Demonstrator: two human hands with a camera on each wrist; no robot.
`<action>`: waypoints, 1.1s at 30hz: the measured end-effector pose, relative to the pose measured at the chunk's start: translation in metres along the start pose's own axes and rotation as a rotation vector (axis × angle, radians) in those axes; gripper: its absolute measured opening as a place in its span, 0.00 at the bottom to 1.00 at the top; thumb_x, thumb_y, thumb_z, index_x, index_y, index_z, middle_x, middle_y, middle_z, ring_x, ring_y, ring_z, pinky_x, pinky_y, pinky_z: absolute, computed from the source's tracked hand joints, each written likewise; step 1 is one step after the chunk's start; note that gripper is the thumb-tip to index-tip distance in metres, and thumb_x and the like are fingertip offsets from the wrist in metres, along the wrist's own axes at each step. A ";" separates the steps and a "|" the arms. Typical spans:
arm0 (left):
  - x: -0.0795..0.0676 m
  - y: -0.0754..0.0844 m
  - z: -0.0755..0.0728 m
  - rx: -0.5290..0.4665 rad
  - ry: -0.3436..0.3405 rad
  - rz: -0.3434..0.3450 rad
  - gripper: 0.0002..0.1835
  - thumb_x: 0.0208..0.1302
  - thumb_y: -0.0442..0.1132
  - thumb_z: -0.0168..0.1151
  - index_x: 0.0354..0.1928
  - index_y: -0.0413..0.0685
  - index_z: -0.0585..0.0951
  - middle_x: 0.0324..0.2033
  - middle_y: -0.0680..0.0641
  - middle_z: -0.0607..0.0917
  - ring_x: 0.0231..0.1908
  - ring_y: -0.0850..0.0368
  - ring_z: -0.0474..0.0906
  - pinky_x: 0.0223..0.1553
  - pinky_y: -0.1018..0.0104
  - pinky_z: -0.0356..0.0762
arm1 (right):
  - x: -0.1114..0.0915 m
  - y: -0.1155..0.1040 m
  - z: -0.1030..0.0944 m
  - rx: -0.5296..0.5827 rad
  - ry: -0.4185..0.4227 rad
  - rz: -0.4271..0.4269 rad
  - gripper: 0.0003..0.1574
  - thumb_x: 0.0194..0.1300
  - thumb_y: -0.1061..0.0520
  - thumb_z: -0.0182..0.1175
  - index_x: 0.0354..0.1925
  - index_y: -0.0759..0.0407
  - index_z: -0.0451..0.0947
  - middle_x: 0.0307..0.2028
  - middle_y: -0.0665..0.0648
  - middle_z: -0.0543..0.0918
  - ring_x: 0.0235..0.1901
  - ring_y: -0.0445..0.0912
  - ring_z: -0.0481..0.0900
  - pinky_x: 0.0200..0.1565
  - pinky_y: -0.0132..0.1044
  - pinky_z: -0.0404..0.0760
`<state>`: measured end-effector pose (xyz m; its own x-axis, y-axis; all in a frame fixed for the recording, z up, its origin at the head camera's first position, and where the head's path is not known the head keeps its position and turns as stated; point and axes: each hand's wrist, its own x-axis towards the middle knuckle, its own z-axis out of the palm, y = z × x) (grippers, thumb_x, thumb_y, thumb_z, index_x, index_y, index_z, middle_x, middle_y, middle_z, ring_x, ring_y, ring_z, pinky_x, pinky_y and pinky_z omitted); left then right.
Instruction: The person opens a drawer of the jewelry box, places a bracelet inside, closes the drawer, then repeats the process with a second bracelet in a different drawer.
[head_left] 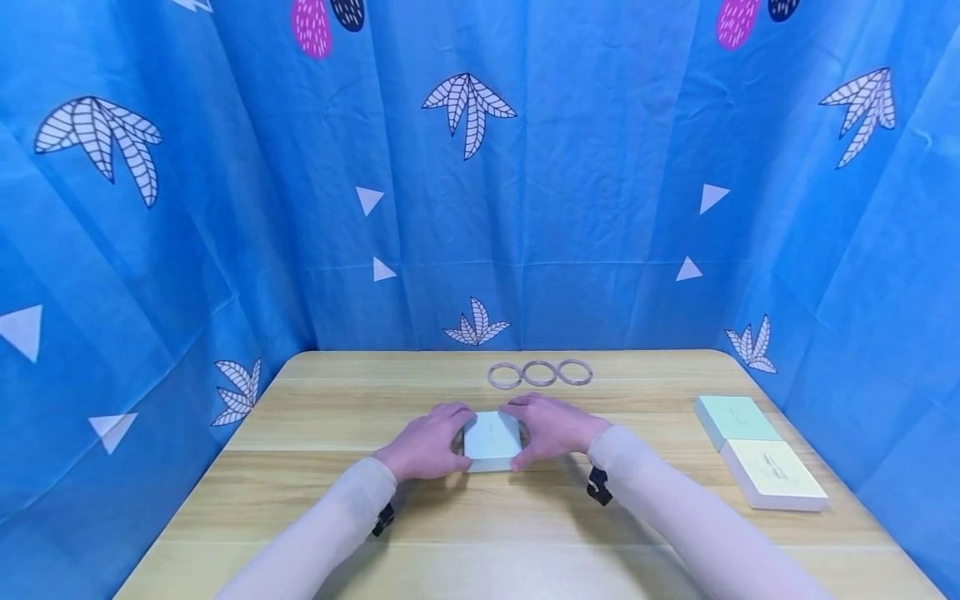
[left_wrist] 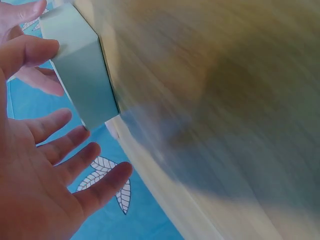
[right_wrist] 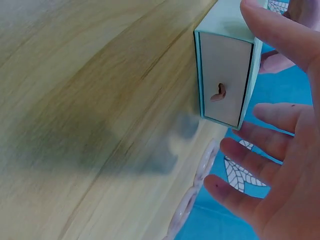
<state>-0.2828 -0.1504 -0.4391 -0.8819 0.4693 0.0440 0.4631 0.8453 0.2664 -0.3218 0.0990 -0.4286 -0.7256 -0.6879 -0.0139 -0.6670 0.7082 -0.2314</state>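
Note:
A small pale green drawer box [head_left: 491, 437] lies flat on the table between both hands. At its left end, my left hand [head_left: 429, 442] holds it, with the thumb at the near corner and the fingers toward the far corner. My right hand [head_left: 557, 427] holds the opposite end in the same way. In the right wrist view, the white drawer front [right_wrist: 225, 75] faces that palm, with a small brown ribbon pull [right_wrist: 219, 93]. The drawer sits inside its green sleeve. The left wrist view shows a plain green end [left_wrist: 87, 82] and the outer fingers spread.
Behind the box, three pinkish bangles [head_left: 540, 373] lie in a row on the wooden table [head_left: 337, 417]. Toward the right edge rest a green box [head_left: 738, 417] and a cream-topped box [head_left: 776, 468], end to end. A blue patterned curtain [head_left: 600, 208] surrounds the back and sides.

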 end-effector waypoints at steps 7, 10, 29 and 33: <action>-0.004 -0.005 -0.003 -0.009 -0.003 -0.023 0.41 0.55 0.54 0.70 0.70 0.50 0.71 0.70 0.47 0.70 0.71 0.47 0.65 0.67 0.43 0.69 | 0.004 -0.003 0.003 -0.018 0.021 -0.021 0.59 0.47 0.33 0.76 0.72 0.54 0.68 0.66 0.56 0.76 0.62 0.51 0.76 0.61 0.47 0.77; -0.005 -0.009 -0.004 -0.016 -0.001 -0.025 0.41 0.54 0.54 0.71 0.70 0.49 0.71 0.71 0.47 0.70 0.71 0.46 0.65 0.67 0.42 0.69 | 0.007 -0.005 0.004 -0.021 0.027 -0.027 0.60 0.47 0.33 0.75 0.72 0.55 0.68 0.67 0.57 0.75 0.63 0.52 0.76 0.62 0.48 0.77; -0.016 -0.031 -0.009 -0.052 -0.012 -0.076 0.43 0.53 0.52 0.72 0.72 0.51 0.70 0.72 0.48 0.69 0.73 0.46 0.62 0.68 0.40 0.66 | 0.024 -0.017 0.011 0.008 0.027 -0.025 0.57 0.50 0.31 0.72 0.72 0.54 0.68 0.70 0.57 0.72 0.67 0.53 0.72 0.64 0.49 0.75; -0.018 -0.033 -0.012 -0.057 -0.008 -0.072 0.42 0.53 0.51 0.72 0.72 0.50 0.70 0.72 0.47 0.69 0.72 0.46 0.62 0.68 0.41 0.66 | 0.028 -0.020 0.011 0.027 0.024 -0.018 0.58 0.49 0.32 0.73 0.72 0.54 0.68 0.70 0.56 0.72 0.67 0.53 0.72 0.65 0.50 0.74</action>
<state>-0.2836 -0.1897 -0.4367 -0.9119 0.4101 0.0156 0.3927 0.8610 0.3231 -0.3266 0.0641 -0.4356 -0.7175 -0.6964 0.0139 -0.6755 0.6908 -0.2580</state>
